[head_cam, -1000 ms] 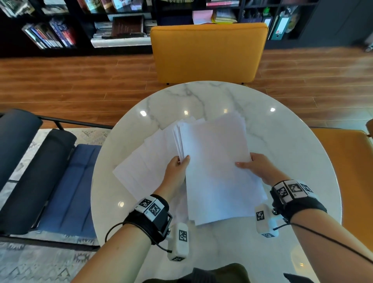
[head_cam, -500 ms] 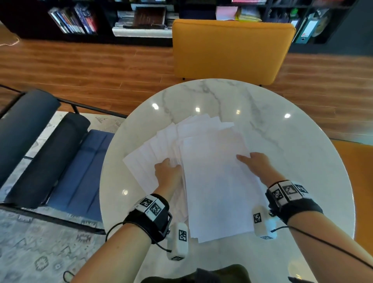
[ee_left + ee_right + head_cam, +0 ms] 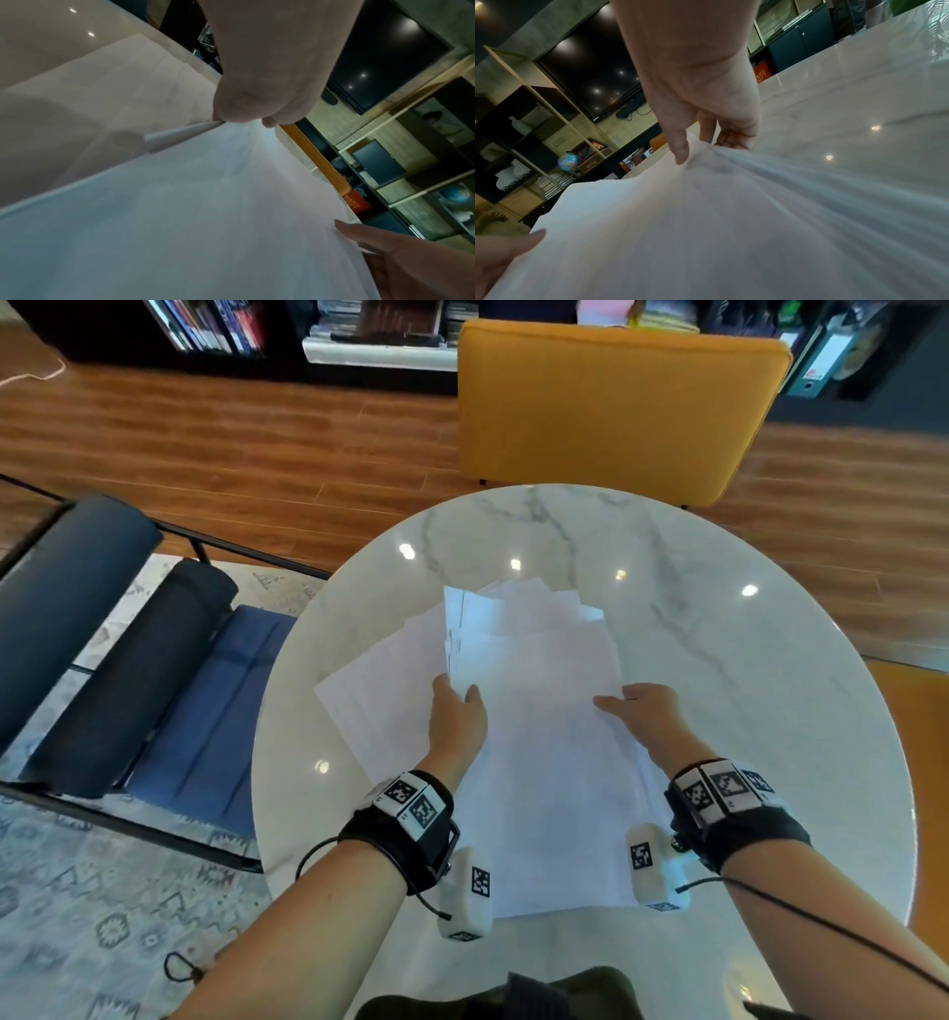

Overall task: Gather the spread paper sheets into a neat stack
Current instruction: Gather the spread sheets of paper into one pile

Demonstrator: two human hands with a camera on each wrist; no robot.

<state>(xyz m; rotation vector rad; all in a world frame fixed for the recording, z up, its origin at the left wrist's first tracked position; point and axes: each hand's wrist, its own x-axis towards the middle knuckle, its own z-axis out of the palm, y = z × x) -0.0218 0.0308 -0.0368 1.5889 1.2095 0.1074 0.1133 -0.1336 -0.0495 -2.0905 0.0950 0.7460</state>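
Note:
A bundle of white paper sheets lies fanned and uneven at its far end, held over the round marble table. My left hand pinches the bundle's left edge; in the left wrist view the left hand has thumb and fingers closed on the lifted edge. My right hand grips the right edge, and the right wrist view shows the right hand with the thumb on top and fingers under the sheets. A few loose sheets still lie flat on the table to the left, partly under the bundle.
A yellow chair stands at the table's far side and another yellow seat at the right. A dark blue lounge chair sits on a patterned rug to the left. Bookshelves line the back wall.
My left hand reached onto the loose sheets at the left, then came back to grip the bundle's left edge. More sheets now fan out at the bundle's far end. The right hand barely moved.

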